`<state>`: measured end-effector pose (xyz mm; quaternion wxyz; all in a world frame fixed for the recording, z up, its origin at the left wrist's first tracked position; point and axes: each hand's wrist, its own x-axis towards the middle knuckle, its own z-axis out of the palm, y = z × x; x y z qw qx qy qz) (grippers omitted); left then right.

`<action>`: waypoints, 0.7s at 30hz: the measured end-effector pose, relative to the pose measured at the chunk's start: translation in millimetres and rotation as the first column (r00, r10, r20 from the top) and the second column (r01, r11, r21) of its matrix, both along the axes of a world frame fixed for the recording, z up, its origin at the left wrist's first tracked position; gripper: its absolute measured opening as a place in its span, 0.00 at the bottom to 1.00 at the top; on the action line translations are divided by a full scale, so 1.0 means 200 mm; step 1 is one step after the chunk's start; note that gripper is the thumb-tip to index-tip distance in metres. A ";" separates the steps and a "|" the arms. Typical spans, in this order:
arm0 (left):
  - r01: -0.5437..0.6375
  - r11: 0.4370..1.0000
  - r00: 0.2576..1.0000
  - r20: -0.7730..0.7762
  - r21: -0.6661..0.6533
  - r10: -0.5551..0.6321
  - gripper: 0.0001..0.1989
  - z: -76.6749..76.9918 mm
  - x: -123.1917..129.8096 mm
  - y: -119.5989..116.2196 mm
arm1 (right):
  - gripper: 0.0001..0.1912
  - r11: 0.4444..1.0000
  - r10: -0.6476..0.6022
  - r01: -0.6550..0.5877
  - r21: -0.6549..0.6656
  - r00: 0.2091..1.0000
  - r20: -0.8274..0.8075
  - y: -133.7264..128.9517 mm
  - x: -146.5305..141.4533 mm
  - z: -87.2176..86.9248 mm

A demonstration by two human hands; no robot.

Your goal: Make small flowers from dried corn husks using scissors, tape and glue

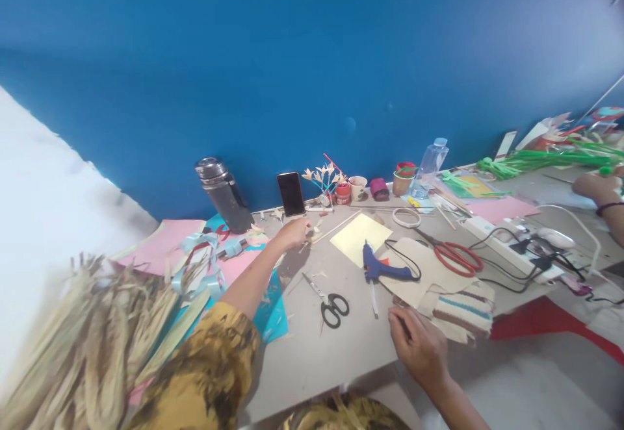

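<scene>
My left hand [295, 232] reaches across the table, its fingers closed in a pinch among small pale husk scraps; what they hold is too small to make out. Near the table's front edge, my right hand [420, 347] is curled closed beside a striped cloth [463, 313], and its fingers hide anything inside. Black-handled scissors [332, 309] lie between my hands. A blue glue gun [385, 269] rests partly on a pale yellow paper [361, 236] and a beige sheet [407, 287]. Pale flowers on blue stems [325, 180] stand behind my left hand, next to a phone [291, 194].
Dried husks [104, 345] are heaped at the left, near a dark flask [223, 196]. Orange-handled scissors [458, 259] and a power strip [509, 248] with cords lie at right. A clear bottle [429, 167] stands behind. Another person's hand [597, 188] is at far right.
</scene>
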<state>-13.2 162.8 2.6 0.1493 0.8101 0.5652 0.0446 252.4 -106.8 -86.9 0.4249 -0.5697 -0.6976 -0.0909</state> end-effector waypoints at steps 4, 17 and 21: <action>0.065 0.998 0.998 -0.011 -0.020 -0.065 0.19 -0.02 -0.07 -0.19 | 0.06 1.000 0.002 -0.002 0.018 1.000 0.008 0.00 0.00 0.01; 0.199 0.978 0.980 -0.028 0.055 -0.198 0.24 -0.03 -0.03 -0.39 | 0.08 0.996 0.045 -0.049 -0.069 0.997 -0.063 -0.02 -0.04 0.07; 0.173 0.984 0.985 -0.028 0.041 -0.171 0.19 -0.02 -0.02 -0.47 | 0.12 0.925 0.251 -0.259 -0.278 0.966 -0.063 0.01 -0.24 0.23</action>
